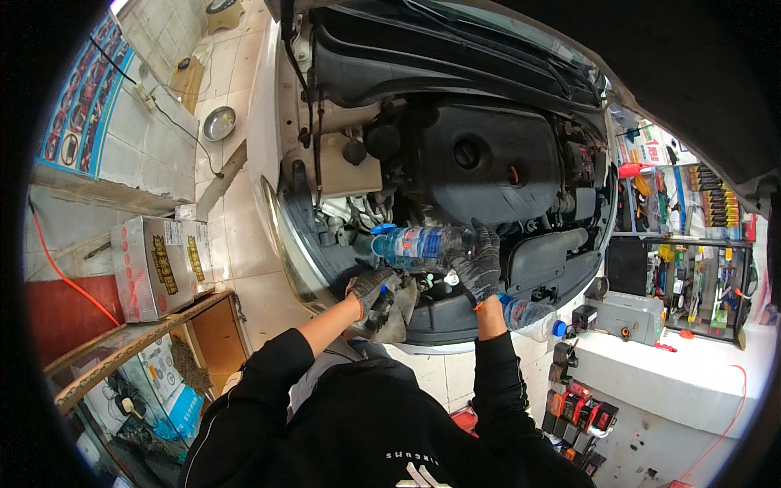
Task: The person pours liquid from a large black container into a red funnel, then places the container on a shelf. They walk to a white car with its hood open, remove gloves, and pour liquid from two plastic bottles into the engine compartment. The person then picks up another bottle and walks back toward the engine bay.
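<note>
My right hand [478, 264], in a dark grey glove, is closed around the base end of a clear plastic bottle [423, 246] with a blue label. The bottle lies nearly level over the front of the engine bay, its blue cap [382, 229] end to the left. My left hand [368, 291], also gloved, is closed on a grey rag [394, 313] at the car's front edge. A small blue spot shows by its fingers, too small to name. Beside my right wrist, a second clear bottle [529, 317] with a blue cap lies on its side.
Under the raised hood [691, 89] sit a black engine cover [488, 159] and a pale fluid reservoir [350, 167]. To the right are a white counter [675, 374], a grey box [634, 317] and tool shelves. A carton [154, 264] stands on a glass-topped cabinet at left.
</note>
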{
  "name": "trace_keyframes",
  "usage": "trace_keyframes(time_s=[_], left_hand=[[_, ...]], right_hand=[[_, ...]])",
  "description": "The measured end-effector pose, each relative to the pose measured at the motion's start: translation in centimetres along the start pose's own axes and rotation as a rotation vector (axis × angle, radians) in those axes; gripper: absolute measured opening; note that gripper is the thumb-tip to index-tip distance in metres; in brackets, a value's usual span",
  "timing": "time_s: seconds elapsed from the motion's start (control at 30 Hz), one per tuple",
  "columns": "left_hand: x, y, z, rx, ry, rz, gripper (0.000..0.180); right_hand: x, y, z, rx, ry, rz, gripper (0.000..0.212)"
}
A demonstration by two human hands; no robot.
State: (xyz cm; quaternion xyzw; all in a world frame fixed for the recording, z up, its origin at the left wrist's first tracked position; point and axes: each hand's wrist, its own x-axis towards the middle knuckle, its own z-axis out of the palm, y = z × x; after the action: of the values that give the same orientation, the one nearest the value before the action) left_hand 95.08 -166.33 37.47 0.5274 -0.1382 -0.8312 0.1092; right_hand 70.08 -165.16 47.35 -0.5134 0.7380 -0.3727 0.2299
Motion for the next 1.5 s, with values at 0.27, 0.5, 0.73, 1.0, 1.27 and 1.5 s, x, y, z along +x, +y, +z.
trace_keyframes(time_s=[0.27, 0.5, 0.73, 1.0, 1.27, 1.5], left_hand=[[-0.1, -1.6, -6.2, 0.133, -0.077, 0.239, 0.039], [-0.2, -1.8, -6.4, -0.006, -0.233, 0.241, 0.043], [0.6, -0.5, -8.1, 0.552, -0.239, 0.744, 0.053], [-2.5, 4.4, -11.9, 0.056, -0.288, 0.308, 0.040], [-6.4, 6.9, -6.8, 0.725, -0.355, 0.536, 0.030], [-5.9, 5.0, -6.4, 0.794, -0.371, 0.434, 0.025]], right_hand=[[-0.9, -7.6, 2.2, -0.353, -0.089, -0.131, 0.082], [-3.0, -11.0, 3.2, -0.553, -0.097, -0.205, 0.081], [-5.9, -1.5, 2.3, 0.220, 0.186, 0.153, 0.080], [-12.6, 7.3, 2.4, 0.966, 0.351, 0.583, 0.042], [-20.0, 4.9, 3.9, 0.810, 0.145, 0.423, 0.047], [-23.3, 3.2, 0.3, 0.725, 0.218, 0.471, 0.080]])
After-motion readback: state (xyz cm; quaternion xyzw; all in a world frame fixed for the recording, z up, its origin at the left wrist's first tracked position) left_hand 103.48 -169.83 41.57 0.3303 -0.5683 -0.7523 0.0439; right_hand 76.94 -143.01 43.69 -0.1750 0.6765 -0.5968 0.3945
